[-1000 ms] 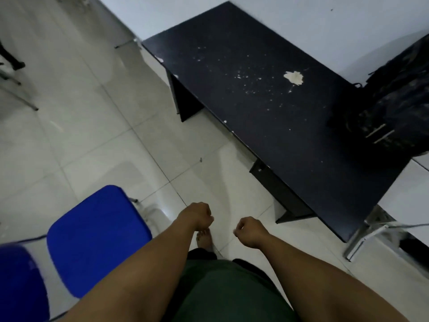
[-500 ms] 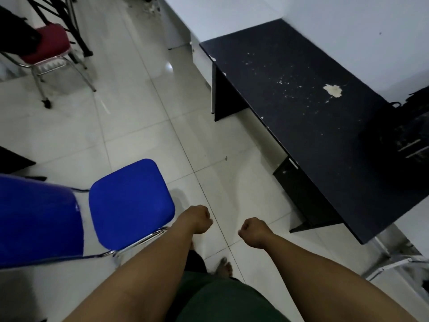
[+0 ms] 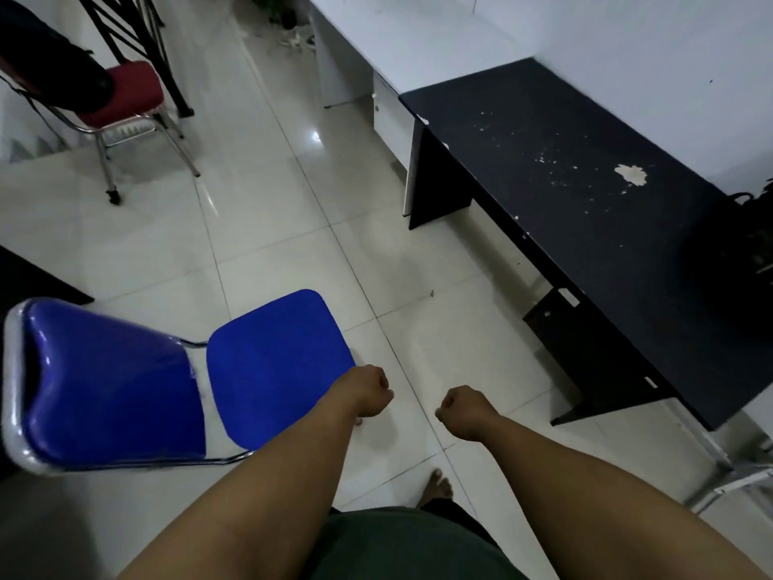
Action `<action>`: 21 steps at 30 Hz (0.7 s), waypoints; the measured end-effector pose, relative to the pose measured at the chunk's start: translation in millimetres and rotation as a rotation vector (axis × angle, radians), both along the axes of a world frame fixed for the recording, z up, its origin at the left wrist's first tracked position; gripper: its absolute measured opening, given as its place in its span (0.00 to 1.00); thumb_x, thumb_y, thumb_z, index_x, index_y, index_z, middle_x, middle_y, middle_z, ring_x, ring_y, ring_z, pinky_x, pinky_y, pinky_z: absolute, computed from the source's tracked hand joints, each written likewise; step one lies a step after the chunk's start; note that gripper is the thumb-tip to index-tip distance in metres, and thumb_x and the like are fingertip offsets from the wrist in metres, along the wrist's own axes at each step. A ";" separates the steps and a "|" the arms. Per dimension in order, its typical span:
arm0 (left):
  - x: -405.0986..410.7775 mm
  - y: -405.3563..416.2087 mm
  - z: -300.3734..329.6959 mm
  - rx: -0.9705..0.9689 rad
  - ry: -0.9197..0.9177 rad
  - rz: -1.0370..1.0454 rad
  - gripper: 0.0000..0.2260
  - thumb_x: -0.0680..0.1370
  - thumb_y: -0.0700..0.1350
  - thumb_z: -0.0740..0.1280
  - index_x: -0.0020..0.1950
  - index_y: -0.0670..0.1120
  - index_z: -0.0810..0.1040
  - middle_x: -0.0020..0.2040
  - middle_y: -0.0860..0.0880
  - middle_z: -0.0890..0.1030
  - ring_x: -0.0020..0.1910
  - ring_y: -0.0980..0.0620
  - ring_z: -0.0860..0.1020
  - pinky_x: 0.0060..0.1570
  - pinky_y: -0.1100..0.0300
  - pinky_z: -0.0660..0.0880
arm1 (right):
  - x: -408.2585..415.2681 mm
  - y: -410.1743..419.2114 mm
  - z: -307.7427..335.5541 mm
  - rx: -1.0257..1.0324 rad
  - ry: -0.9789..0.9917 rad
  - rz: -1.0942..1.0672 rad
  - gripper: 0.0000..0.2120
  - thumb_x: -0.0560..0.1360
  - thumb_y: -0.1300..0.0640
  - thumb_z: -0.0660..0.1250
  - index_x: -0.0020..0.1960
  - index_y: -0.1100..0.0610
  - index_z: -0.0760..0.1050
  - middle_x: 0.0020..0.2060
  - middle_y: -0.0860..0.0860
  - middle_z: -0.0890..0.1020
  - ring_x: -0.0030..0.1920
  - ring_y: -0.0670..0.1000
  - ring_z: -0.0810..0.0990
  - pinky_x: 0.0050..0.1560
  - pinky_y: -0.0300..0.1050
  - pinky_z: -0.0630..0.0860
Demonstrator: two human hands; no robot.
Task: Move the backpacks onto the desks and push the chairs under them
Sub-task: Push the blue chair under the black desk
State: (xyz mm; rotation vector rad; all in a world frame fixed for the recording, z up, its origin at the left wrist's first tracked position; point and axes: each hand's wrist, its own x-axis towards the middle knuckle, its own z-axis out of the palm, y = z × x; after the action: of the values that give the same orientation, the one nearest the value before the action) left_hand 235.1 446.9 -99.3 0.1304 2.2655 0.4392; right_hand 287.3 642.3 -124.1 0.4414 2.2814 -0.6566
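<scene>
Tiled floor (image 3: 267,228), white wall, black tabletop (image 3: 585,211) along right side; view has swung left over last second, so blue chair (image 3: 276,366) now fully in frame, red chair (image 3: 125,94) appearing far left. Backpack (image 3: 736,249) already on tabletop (only its dark edge visible at right). Left hand (image 3: 368,391) and right hand (image 3: 464,412) both fisted, holding nothing, left just beside blue seat. Likely next: grab blue chair, push under tabletop
</scene>
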 end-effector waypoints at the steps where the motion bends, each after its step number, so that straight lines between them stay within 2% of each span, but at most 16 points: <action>1: 0.1 -11.9 0.4 0.008 0.006 -0.007 0.17 0.81 0.52 0.63 0.68 0.46 0.74 0.64 0.46 0.77 0.60 0.48 0.76 0.59 0.56 0.74 | 1.5 -14.1 -0.2 0.002 0.001 -0.011 0.12 0.77 0.53 0.64 0.54 0.60 0.78 0.52 0.55 0.82 0.52 0.54 0.80 0.52 0.45 0.77; 8: -6.4 -127.4 5.9 -0.044 0.020 -0.179 0.15 0.81 0.52 0.62 0.64 0.48 0.75 0.61 0.47 0.77 0.57 0.47 0.76 0.55 0.55 0.75 | 8.4 -143.4 1.2 -0.020 0.053 -0.096 0.15 0.78 0.52 0.65 0.58 0.61 0.78 0.57 0.57 0.81 0.57 0.56 0.79 0.55 0.46 0.77; 12: -9.1 -179.1 11.8 -0.090 0.033 -0.230 0.14 0.81 0.51 0.62 0.63 0.47 0.75 0.61 0.46 0.77 0.58 0.46 0.77 0.57 0.53 0.75 | 7.6 -201.1 9.3 -0.037 0.077 -0.097 0.10 0.77 0.53 0.65 0.53 0.58 0.79 0.52 0.54 0.82 0.50 0.53 0.79 0.47 0.43 0.75; 16: -10.2 -216.6 9.8 -0.109 0.028 -0.242 0.10 0.81 0.51 0.62 0.55 0.46 0.75 0.55 0.47 0.76 0.50 0.48 0.74 0.58 0.51 0.75 | 6.7 -230.9 13.2 -0.038 0.090 -0.115 0.09 0.77 0.53 0.66 0.51 0.58 0.78 0.48 0.52 0.81 0.46 0.52 0.78 0.44 0.43 0.74; 21: -17.0 -248.2 12.3 -0.093 0.054 -0.185 0.15 0.81 0.52 0.62 0.65 0.46 0.75 0.62 0.47 0.77 0.58 0.47 0.76 0.60 0.51 0.75 | 4.4 -245.6 10.6 0.008 0.069 -0.069 0.09 0.77 0.52 0.65 0.49 0.57 0.78 0.46 0.52 0.81 0.41 0.50 0.77 0.40 0.43 0.74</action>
State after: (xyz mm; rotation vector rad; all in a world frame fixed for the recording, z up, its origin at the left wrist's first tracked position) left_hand 218.0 198.7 -87.0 0.3045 2.2972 0.2354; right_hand 291.7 396.7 -113.5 0.5107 2.3426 -0.7077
